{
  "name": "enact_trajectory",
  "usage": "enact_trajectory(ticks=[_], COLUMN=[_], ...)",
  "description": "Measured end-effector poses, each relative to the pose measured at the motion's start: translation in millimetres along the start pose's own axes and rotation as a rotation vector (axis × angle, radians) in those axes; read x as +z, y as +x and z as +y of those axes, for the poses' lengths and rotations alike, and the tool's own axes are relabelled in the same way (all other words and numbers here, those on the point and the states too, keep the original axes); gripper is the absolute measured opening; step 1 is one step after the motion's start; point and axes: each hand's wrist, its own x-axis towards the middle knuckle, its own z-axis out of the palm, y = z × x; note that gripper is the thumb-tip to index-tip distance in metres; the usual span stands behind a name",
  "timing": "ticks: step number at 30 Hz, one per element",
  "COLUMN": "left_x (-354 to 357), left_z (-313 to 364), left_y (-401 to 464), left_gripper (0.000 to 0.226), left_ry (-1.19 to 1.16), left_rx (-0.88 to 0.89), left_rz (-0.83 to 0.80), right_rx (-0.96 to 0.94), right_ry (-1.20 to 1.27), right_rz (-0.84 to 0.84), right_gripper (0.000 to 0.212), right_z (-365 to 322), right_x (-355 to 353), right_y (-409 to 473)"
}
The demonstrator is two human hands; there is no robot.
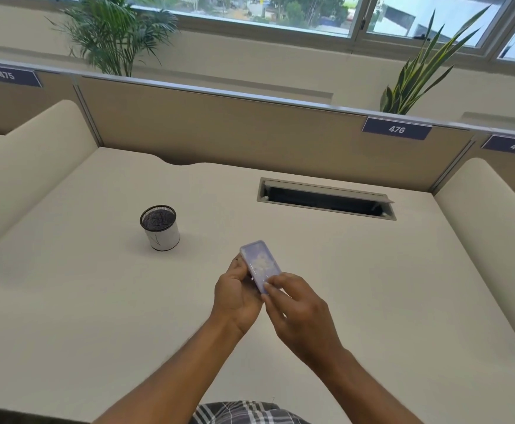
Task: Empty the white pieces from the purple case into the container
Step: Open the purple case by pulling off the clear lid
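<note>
A small translucent purple case (258,261) is held above the middle of the desk, its lid closed, with white pieces faintly visible through the top. My left hand (237,296) grips its left side from below. My right hand (296,310) pinches its near end with thumb and fingertips. The container (160,228), a round cup with a black mesh rim and a white wrap, stands upright on the desk to the left and a little farther away, apart from both hands.
The cream desk (372,286) has an open cable slot (326,198) at the back right. Beige partition panels close the back, with rounded dividers (30,166) on both sides. Plants stand behind the partition.
</note>
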Motion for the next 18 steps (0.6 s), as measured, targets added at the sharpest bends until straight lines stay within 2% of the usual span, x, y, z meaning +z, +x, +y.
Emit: enact_trajectory(ticks=[12,18], left_x=[5,6], left_z=[0,3], left_y=[-5,-8], left_gripper=[0.045,0.048], left_ry=[0.044,0.040], left_rx=[0.009,-0.008], left_rz=[-0.016,-0.037], right_rx=[0.055,-0.016], right_ry=[0.092,0.151], right_rz=[0.015,-0.088], right_gripper=[0.020,0.025], right_z=[1,16], right_x=[-3,-7], right_y=[-1,-1])
